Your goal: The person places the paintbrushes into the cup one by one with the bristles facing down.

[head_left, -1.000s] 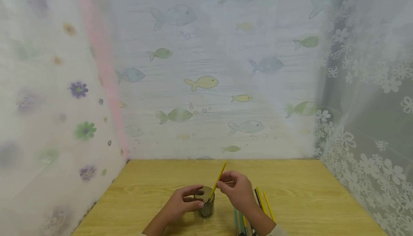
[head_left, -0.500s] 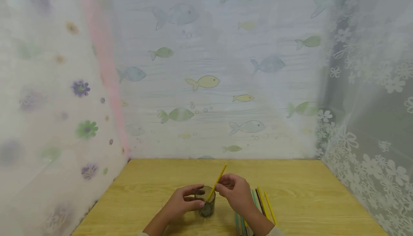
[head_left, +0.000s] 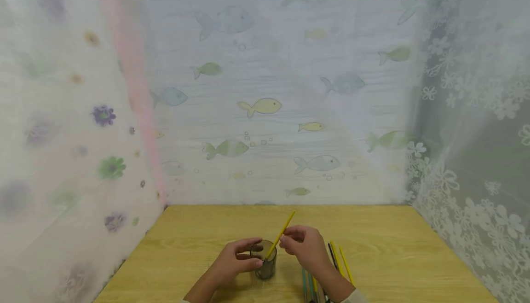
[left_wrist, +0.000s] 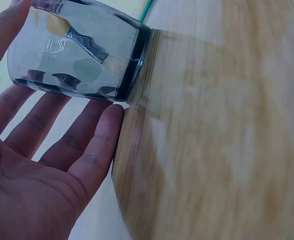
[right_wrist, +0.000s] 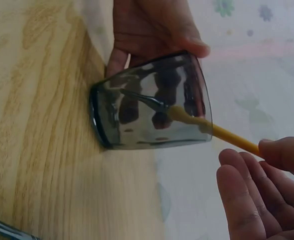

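Note:
A smoky clear glass (head_left: 263, 270) stands upright on the wooden table. My left hand (head_left: 233, 261) holds it from the left, thumb on the near side and fingers round the far side. Inside leans a yellow-handled paintbrush (head_left: 278, 238); its metal ferrule and pale bristles (left_wrist: 115, 65) show through the glass wall in the left wrist view, pointing down toward the base. My right hand (head_left: 305, 250) pinches the yellow handle above the rim between thumb and fingers. In the right wrist view the other fingers (right_wrist: 237, 200) lie off the handle.
Several more brushes lie on the table beside and partly under my right forearm, among them a yellow one (head_left: 346, 266) and a teal one (head_left: 304, 284). Patterned sheets enclose the wooden table (head_left: 186, 229): fish at the back (head_left: 265, 155), flowers at both sides.
The yellow paintbrush leans a little more to the right than before, and my right hand has shifted slightly with it. The left hand and the glass stay nearly in place.

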